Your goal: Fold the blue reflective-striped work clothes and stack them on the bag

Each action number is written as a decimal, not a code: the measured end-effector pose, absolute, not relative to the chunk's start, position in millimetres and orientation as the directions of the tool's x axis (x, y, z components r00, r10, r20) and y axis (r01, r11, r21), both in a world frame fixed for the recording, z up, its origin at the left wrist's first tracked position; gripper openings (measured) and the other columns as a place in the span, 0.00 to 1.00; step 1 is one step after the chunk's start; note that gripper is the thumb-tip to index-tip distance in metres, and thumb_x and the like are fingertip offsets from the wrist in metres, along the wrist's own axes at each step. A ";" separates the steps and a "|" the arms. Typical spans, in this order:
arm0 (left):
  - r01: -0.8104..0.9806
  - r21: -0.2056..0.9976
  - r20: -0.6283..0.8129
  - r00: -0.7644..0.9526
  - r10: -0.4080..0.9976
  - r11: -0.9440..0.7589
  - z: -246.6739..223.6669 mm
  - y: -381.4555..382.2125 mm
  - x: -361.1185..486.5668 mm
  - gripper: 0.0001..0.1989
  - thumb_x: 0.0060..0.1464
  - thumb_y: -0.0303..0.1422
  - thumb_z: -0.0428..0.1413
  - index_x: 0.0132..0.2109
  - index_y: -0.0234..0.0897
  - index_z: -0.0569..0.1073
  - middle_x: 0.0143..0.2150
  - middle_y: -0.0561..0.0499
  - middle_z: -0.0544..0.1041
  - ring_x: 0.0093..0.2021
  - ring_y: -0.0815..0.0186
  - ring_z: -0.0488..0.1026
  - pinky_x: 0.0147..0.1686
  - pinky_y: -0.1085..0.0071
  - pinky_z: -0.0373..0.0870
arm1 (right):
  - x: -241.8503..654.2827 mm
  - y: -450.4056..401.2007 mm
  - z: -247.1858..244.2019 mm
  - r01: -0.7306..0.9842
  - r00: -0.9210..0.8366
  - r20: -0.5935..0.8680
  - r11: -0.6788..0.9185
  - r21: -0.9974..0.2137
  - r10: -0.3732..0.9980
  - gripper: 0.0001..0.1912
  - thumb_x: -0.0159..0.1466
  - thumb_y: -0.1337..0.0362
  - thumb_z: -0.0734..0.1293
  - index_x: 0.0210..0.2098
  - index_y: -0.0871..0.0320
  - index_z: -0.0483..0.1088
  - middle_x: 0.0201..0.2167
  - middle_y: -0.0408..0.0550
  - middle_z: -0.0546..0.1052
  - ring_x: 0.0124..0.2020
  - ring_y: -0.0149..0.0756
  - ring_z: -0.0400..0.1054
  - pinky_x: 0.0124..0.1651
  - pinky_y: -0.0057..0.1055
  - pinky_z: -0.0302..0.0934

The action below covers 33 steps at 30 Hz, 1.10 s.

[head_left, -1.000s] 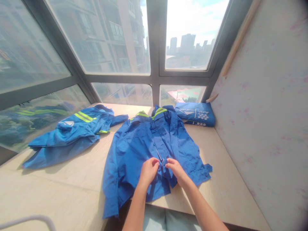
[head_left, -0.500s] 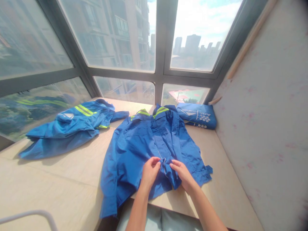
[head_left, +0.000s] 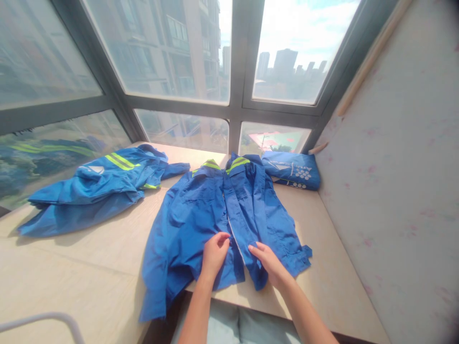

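A blue jacket with yellow-green stripes at its shoulders lies spread on the pale wooden surface, its front parted along a white-edged zip line. My left hand pinches the front edge of the left panel near the lower middle. On the right panel, my right hand grips the blue cloth between thumb and fingers. The jacket's left sleeve hangs over the front edge of the surface.
Another blue garment lies crumpled at the left by the window. A folded blue bundle with white print sits at the back right. A patterned wall rises at the right. A pale curved tube shows bottom left.
My hands have moved apart, the left one leftward. The two front panels, bunched together before, now lie flatter with a gap between them. The view has shifted slightly.
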<state>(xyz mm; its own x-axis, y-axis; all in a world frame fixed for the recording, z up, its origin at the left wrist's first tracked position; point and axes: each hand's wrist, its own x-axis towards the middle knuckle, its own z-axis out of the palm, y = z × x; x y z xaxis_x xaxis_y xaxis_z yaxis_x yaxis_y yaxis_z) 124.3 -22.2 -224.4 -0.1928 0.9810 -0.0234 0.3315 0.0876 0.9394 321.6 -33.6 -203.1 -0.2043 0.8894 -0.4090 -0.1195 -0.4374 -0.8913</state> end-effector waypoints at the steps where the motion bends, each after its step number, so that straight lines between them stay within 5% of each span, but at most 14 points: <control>1: 0.323 0.941 -0.036 -0.201 0.979 0.101 -223.0 -22.2 119.2 0.12 0.51 0.37 0.56 0.39 0.37 0.80 0.38 0.45 0.83 0.40 0.57 0.80 0.46 0.63 0.75 | 318.2 -33.9 -203.7 -0.116 -0.247 -0.387 -0.423 -0.899 0.889 0.19 0.54 0.48 0.73 0.38 0.55 0.78 0.39 0.48 0.82 0.44 0.46 0.74 0.47 0.36 0.68; 4: 0.289 0.950 -0.056 -0.213 0.975 0.118 -218.2 -23.9 109.7 0.13 0.51 0.38 0.56 0.40 0.36 0.80 0.38 0.45 0.83 0.40 0.57 0.80 0.45 0.63 0.75 | 310.2 -33.0 -208.7 -0.085 -0.242 -0.313 -0.342 -0.936 0.918 0.20 0.56 0.46 0.71 0.37 0.56 0.77 0.37 0.48 0.82 0.41 0.45 0.74 0.45 0.36 0.67; 7: 0.290 0.952 -0.045 -0.188 0.981 0.099 -210.9 -27.0 111.6 0.13 0.53 0.38 0.56 0.40 0.35 0.80 0.38 0.44 0.83 0.40 0.57 0.80 0.45 0.64 0.75 | 306.7 -29.5 -214.3 0.127 -0.098 -0.174 -0.162 -0.979 0.980 0.18 0.58 0.48 0.69 0.36 0.57 0.76 0.34 0.48 0.80 0.37 0.43 0.73 0.43 0.35 0.65; 11: 0.310 0.948 -0.022 -0.144 0.989 0.066 -201.8 -29.8 121.3 0.12 0.54 0.36 0.56 0.40 0.35 0.80 0.40 0.44 0.83 0.41 0.57 0.80 0.46 0.64 0.75 | 300.8 -25.2 -209.0 0.413 0.044 0.050 0.027 -0.910 0.998 0.12 0.62 0.55 0.66 0.35 0.57 0.76 0.35 0.50 0.80 0.37 0.44 0.72 0.44 0.35 0.63; 15: 0.335 0.941 -0.009 -0.139 0.990 0.056 -200.8 -30.6 126.4 0.11 0.54 0.35 0.56 0.40 0.36 0.80 0.41 0.44 0.83 0.43 0.58 0.80 0.46 0.65 0.75 | 287.1 -24.1 -199.4 0.505 -0.026 0.117 0.114 -0.855 0.993 0.13 0.65 0.55 0.64 0.35 0.56 0.77 0.33 0.51 0.80 0.34 0.42 0.72 0.39 0.34 0.62; 22: 0.385 0.922 0.017 -0.150 0.989 0.043 -206.1 -31.3 130.8 0.09 0.55 0.32 0.55 0.39 0.38 0.80 0.39 0.46 0.83 0.41 0.59 0.79 0.45 0.66 0.74 | 270.5 -18.6 -207.8 0.519 -0.093 0.100 0.134 -0.845 0.991 0.14 0.62 0.65 0.63 0.41 0.55 0.80 0.40 0.52 0.82 0.43 0.46 0.76 0.50 0.36 0.64; 27: 0.575 0.816 0.057 -0.188 0.980 0.063 -211.4 -33.6 138.2 0.08 0.55 0.27 0.55 0.37 0.40 0.80 0.38 0.48 0.83 0.39 0.60 0.78 0.42 0.66 0.70 | 271.1 -17.6 -218.8 0.454 -0.116 0.050 0.098 -0.886 0.992 0.13 0.63 0.63 0.63 0.38 0.54 0.81 0.37 0.50 0.83 0.40 0.45 0.77 0.46 0.35 0.65; 33: 0.632 0.769 0.074 -0.236 0.969 0.096 -215.4 -35.5 145.7 0.10 0.56 0.26 0.55 0.38 0.41 0.81 0.40 0.46 0.83 0.40 0.59 0.78 0.43 0.65 0.69 | 274.0 -24.9 -231.6 0.353 -0.121 0.059 0.099 -0.930 0.991 0.18 0.65 0.57 0.64 0.48 0.57 0.80 0.47 0.54 0.82 0.49 0.48 0.75 0.54 0.40 0.65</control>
